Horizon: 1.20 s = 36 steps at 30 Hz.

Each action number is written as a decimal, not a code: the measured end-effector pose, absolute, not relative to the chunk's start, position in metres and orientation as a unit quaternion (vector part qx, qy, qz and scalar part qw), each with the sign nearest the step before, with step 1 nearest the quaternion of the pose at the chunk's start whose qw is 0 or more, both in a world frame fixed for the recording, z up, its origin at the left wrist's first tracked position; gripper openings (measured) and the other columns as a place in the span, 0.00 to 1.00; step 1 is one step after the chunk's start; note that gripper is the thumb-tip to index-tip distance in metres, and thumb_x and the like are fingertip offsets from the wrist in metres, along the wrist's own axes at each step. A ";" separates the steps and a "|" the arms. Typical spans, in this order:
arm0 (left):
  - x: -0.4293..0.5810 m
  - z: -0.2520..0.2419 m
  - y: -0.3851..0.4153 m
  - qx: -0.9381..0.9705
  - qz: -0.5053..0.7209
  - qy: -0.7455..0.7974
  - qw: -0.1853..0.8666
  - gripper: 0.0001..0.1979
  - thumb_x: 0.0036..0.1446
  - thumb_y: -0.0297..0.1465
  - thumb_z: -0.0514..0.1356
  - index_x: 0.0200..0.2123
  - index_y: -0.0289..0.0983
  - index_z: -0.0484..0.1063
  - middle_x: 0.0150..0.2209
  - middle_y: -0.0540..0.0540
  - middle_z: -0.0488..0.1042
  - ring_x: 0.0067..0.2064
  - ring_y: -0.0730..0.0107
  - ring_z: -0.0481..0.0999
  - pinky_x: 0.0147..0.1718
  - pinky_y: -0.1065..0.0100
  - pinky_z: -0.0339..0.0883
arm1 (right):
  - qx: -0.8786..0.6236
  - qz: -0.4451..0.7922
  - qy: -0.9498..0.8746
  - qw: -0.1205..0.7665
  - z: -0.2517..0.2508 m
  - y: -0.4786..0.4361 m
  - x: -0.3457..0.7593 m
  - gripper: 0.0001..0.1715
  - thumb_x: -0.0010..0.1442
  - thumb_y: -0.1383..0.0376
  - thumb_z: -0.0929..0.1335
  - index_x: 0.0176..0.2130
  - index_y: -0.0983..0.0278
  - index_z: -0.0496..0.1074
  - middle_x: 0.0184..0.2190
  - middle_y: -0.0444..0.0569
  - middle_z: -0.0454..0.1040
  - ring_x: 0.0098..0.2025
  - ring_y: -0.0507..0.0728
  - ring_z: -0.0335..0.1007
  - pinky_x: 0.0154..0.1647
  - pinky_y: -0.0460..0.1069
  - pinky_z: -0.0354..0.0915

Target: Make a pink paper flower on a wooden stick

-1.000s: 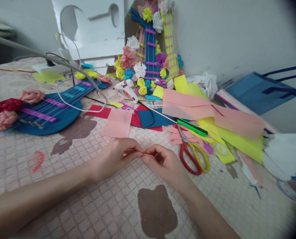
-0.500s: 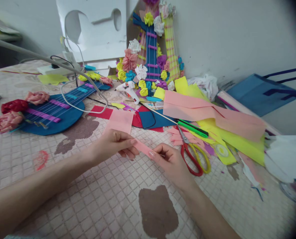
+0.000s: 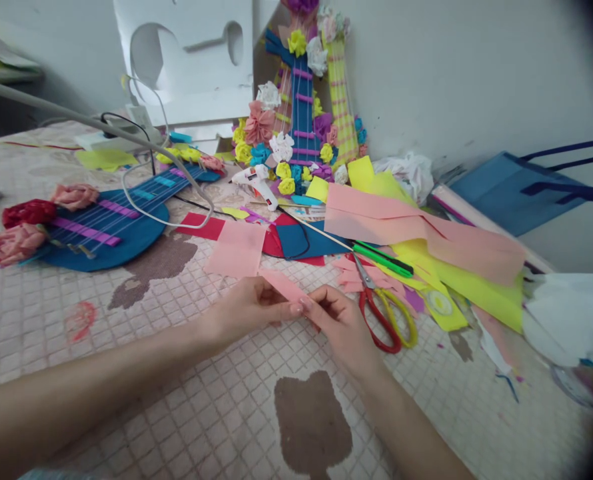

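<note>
A short strip of pink crepe paper (image 3: 282, 285) is pinched at its near right end between both hands. My left hand (image 3: 256, 305) is closed on it, thumb reaching to the right. Its thumb tip meets the fingertips of my right hand (image 3: 337, 320), also closed on the strip. The far end of the strip points up and left, free of the fingers. Just beyond lies a flat pink paper piece (image 3: 236, 248). Right of my right hand rest scissors (image 3: 384, 317) with one red and one yellow handle, beside cut pink strips (image 3: 351, 275).
At left lies a blue paper guitar (image 3: 121, 227) with paper flowers. A glue gun (image 3: 256, 183) stands behind, near flower-covered guitars (image 3: 304, 113). A green cutter (image 3: 384, 259), a thin stick (image 3: 319, 230) and pink and yellow paper sheets (image 3: 426, 230) lie to the right.
My left hand has slid right along the strip until its thumb meets my right fingertips. The strip's far end has come free of the left fingers. The view has shifted slightly.
</note>
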<state>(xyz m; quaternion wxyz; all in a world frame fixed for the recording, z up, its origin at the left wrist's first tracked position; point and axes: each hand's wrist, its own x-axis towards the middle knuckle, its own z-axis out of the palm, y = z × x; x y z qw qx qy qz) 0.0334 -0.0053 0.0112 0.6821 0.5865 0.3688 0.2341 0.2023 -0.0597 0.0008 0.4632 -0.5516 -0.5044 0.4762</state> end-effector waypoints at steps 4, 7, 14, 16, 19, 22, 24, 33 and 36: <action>0.033 0.008 -0.002 0.577 0.244 0.380 0.681 0.14 0.51 0.39 0.63 0.28 0.32 0.74 0.23 0.50 0.72 0.24 0.77 0.68 0.24 0.74 0.61 | -0.563 0.464 -0.504 0.462 0.001 -0.061 0.202 0.15 0.56 0.56 0.69 0.25 0.63 0.67 0.21 0.39 0.61 0.24 0.49 0.53 0.25 0.46 0.52; 0.027 0.010 0.004 0.552 0.244 0.395 0.693 0.16 0.54 0.42 0.60 0.31 0.32 0.73 0.28 0.47 0.75 0.28 0.75 0.73 0.29 0.72 0.67 | -0.572 0.458 -0.505 0.456 0.001 -0.061 0.202 0.15 0.57 0.56 0.68 0.25 0.63 0.66 0.20 0.39 0.59 0.24 0.49 0.52 0.25 0.46 0.51; 0.015 0.018 0.020 0.565 0.257 0.414 0.666 0.13 0.50 0.39 0.64 0.32 0.33 0.73 0.28 0.46 0.78 0.30 0.72 0.77 0.34 0.69 0.72 | -0.579 0.459 -0.504 0.448 -0.001 -0.060 0.205 0.15 0.56 0.56 0.68 0.25 0.63 0.66 0.21 0.40 0.61 0.24 0.49 0.53 0.24 0.46 0.51; 0.012 0.018 0.023 0.574 0.245 0.413 0.663 0.14 0.51 0.39 0.63 0.30 0.33 0.73 0.28 0.45 0.78 0.30 0.70 0.77 0.34 0.67 0.72 | -0.582 0.456 -0.506 0.444 -0.001 -0.060 0.205 0.15 0.56 0.56 0.68 0.26 0.63 0.67 0.21 0.40 0.61 0.24 0.49 0.53 0.24 0.46 0.51; 0.008 0.019 0.028 0.626 0.243 0.393 0.629 0.15 0.54 0.41 0.60 0.37 0.34 0.74 0.34 0.45 0.78 0.35 0.68 0.77 0.38 0.66 0.71 | -0.583 0.454 -0.517 0.432 -0.001 -0.060 0.206 0.14 0.56 0.56 0.68 0.26 0.63 0.66 0.20 0.40 0.60 0.24 0.49 0.52 0.24 0.46 0.51; 0.009 0.021 0.030 0.720 0.228 0.346 0.557 0.17 0.52 0.39 0.61 0.43 0.35 0.72 0.39 0.44 0.77 0.40 0.66 0.76 0.39 0.67 0.70 | -0.578 0.449 -0.536 0.421 0.000 -0.061 0.206 0.14 0.57 0.57 0.67 0.26 0.63 0.66 0.21 0.40 0.59 0.24 0.49 0.52 0.25 0.46 0.51; 0.012 0.022 0.030 0.769 0.193 0.324 0.516 0.15 0.52 0.39 0.61 0.38 0.34 0.74 0.35 0.45 0.78 0.37 0.67 0.76 0.35 0.69 0.68 | -0.575 0.446 -0.546 0.415 0.002 -0.061 0.206 0.14 0.57 0.57 0.67 0.26 0.63 0.65 0.21 0.39 0.59 0.24 0.49 0.52 0.25 0.46 0.51; 0.020 0.022 0.021 0.785 0.208 0.344 0.471 0.12 0.53 0.37 0.59 0.28 0.34 0.75 0.26 0.48 0.75 0.29 0.71 0.72 0.28 0.72 0.63 | -0.592 0.435 -0.569 0.370 0.009 -0.059 0.200 0.14 0.54 0.57 0.69 0.24 0.63 0.67 0.20 0.40 0.62 0.23 0.49 0.56 0.23 0.45 0.53; 0.016 0.022 0.024 0.780 0.214 0.363 0.463 0.13 0.53 0.38 0.60 0.28 0.34 0.75 0.25 0.48 0.74 0.28 0.71 0.71 0.27 0.72 0.63 | -0.583 0.460 -0.555 0.375 0.006 -0.059 0.205 0.17 0.57 0.55 0.66 0.24 0.64 0.70 0.18 0.41 0.66 0.20 0.49 0.58 0.21 0.45 0.54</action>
